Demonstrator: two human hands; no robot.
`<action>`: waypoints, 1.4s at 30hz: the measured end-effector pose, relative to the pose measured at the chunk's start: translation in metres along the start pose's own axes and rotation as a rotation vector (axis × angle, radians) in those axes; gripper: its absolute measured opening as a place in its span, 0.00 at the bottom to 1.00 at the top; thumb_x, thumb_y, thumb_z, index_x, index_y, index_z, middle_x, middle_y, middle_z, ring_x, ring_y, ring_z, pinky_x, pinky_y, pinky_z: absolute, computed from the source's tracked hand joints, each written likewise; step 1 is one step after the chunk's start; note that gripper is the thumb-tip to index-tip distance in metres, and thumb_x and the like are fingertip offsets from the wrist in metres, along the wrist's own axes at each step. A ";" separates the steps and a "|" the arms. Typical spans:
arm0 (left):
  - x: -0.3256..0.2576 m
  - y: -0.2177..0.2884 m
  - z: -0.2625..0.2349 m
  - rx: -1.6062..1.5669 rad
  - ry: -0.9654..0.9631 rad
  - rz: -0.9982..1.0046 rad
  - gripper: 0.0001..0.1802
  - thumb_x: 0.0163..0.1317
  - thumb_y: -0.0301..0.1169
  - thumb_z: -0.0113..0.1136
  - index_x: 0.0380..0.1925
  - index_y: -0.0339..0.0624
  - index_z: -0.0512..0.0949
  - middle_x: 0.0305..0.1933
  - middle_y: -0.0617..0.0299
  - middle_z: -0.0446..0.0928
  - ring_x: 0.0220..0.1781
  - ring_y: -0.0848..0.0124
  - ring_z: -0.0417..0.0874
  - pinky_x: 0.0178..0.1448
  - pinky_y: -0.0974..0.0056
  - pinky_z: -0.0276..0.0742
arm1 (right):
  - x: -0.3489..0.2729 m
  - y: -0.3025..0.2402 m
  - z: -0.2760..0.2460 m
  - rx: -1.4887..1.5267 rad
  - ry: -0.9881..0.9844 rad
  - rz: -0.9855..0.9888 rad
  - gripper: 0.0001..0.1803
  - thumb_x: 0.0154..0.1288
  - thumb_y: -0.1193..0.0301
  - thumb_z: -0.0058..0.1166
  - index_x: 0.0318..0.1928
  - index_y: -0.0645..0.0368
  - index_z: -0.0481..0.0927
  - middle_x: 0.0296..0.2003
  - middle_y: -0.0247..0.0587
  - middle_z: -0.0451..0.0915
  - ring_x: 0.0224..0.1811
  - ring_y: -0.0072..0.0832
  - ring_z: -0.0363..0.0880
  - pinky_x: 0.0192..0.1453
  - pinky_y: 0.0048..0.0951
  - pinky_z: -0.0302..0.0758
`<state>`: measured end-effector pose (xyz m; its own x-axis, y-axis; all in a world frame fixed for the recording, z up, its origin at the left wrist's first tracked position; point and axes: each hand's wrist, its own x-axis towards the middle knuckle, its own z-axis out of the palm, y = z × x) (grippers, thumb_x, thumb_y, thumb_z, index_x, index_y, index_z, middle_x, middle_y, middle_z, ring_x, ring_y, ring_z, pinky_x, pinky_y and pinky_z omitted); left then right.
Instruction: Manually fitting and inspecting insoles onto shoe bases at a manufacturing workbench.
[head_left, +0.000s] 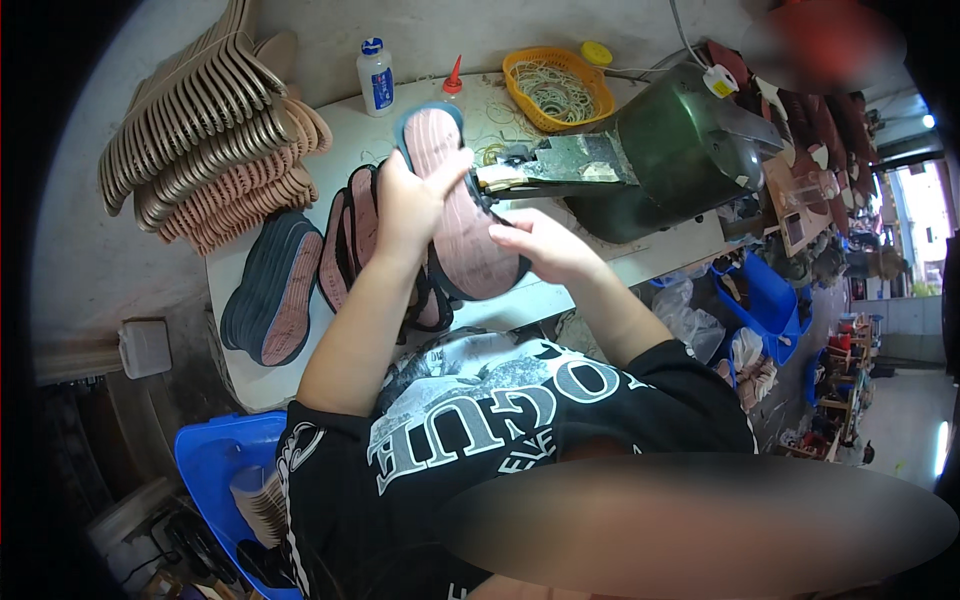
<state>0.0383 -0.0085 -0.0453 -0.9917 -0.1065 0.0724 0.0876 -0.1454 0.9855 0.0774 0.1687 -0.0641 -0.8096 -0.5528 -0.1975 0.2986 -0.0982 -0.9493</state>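
Left hand (412,200) clenched on the upper part of a shoe sole (455,215), pink tread face up, dark rim. Right hand (545,245) grips the same sole from its right edge, fingers curled on it. Sole is held tilted above the white worktop (560,295), toe end up near the glue bottle (376,75).

Under the hands: a stack of similar soles (352,235); another stack (275,285) lies further left on the worktop. Tan insoles (205,125) fanned in a big pile at the far left corner. Orange basket (558,88) of rubber bands at the back. Dark green machine (680,150) just right of the sole. Blue bin (215,470) by the person's left knee.
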 end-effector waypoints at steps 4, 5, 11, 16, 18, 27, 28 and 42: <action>0.028 -0.024 0.013 0.891 0.022 0.276 0.27 0.50 0.45 0.68 0.35 0.27 0.76 0.41 0.46 0.77 0.46 0.53 0.76 0.55 0.56 0.71 | -0.020 0.012 -0.005 0.145 0.140 -0.030 0.17 0.63 0.68 0.57 0.49 0.65 0.77 0.41 0.34 0.80 0.43 0.19 0.75 0.52 0.24 0.70; 0.031 -0.030 0.018 0.848 0.012 0.286 0.30 0.50 0.50 0.64 0.32 0.27 0.77 0.43 0.42 0.75 0.50 0.46 0.71 0.60 0.52 0.65 | -0.023 0.011 -0.004 0.146 0.139 -0.029 0.17 0.63 0.68 0.57 0.49 0.65 0.77 0.41 0.34 0.80 0.43 0.19 0.75 0.52 0.24 0.70; 0.052 -0.038 0.028 0.894 0.020 0.146 0.32 0.53 0.53 0.61 0.32 0.27 0.78 0.44 0.41 0.76 0.50 0.47 0.72 0.59 0.52 0.67 | -0.032 0.014 -0.017 0.239 0.207 -0.071 0.19 0.61 0.69 0.58 0.50 0.67 0.77 0.41 0.39 0.81 0.43 0.21 0.79 0.50 0.24 0.73; 0.060 -0.034 0.031 0.959 0.008 0.096 0.33 0.55 0.53 0.58 0.35 0.26 0.79 0.48 0.40 0.76 0.56 0.46 0.71 0.62 0.51 0.65 | -0.033 0.016 -0.002 0.298 0.190 0.074 0.18 0.63 0.68 0.56 0.46 0.71 0.77 0.36 0.48 0.82 0.33 0.33 0.84 0.31 0.27 0.83; 0.068 -0.029 0.032 0.955 -0.049 -0.002 0.34 0.55 0.54 0.58 0.38 0.26 0.78 0.50 0.39 0.75 0.58 0.45 0.70 0.63 0.51 0.64 | -0.030 0.018 0.001 0.358 0.231 0.052 0.17 0.63 0.68 0.55 0.46 0.71 0.76 0.36 0.49 0.82 0.31 0.33 0.84 0.31 0.27 0.83; 0.099 -0.028 0.014 0.954 -0.265 0.262 0.51 0.45 0.69 0.57 0.59 0.39 0.69 0.70 0.46 0.55 0.73 0.51 0.50 0.73 0.50 0.40 | 0.004 0.011 0.015 0.446 0.344 -0.025 0.16 0.64 0.67 0.54 0.45 0.71 0.76 0.34 0.48 0.82 0.29 0.32 0.84 0.30 0.25 0.82; 0.108 -0.032 0.005 0.897 -0.539 0.343 0.46 0.43 0.68 0.59 0.55 0.46 0.74 0.68 0.53 0.61 0.72 0.57 0.53 0.73 0.51 0.43 | 0.007 0.011 0.014 0.463 0.330 -0.034 0.17 0.64 0.67 0.54 0.45 0.70 0.76 0.34 0.47 0.82 0.29 0.31 0.84 0.30 0.25 0.82; 0.121 0.020 0.002 1.161 -1.076 0.046 0.28 0.45 0.58 0.66 0.30 0.44 0.76 0.30 0.60 0.76 0.40 0.66 0.73 0.46 0.61 0.67 | 0.016 0.001 0.010 0.467 0.326 -0.099 0.21 0.67 0.65 0.51 0.54 0.68 0.71 0.42 0.48 0.80 0.38 0.35 0.84 0.40 0.29 0.83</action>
<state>-0.0797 -0.0227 -0.0163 -0.6352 0.7021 -0.3220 0.5017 0.6920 0.5191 0.0701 0.1517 -0.0658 -0.9369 -0.2462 -0.2484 0.3449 -0.5325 -0.7730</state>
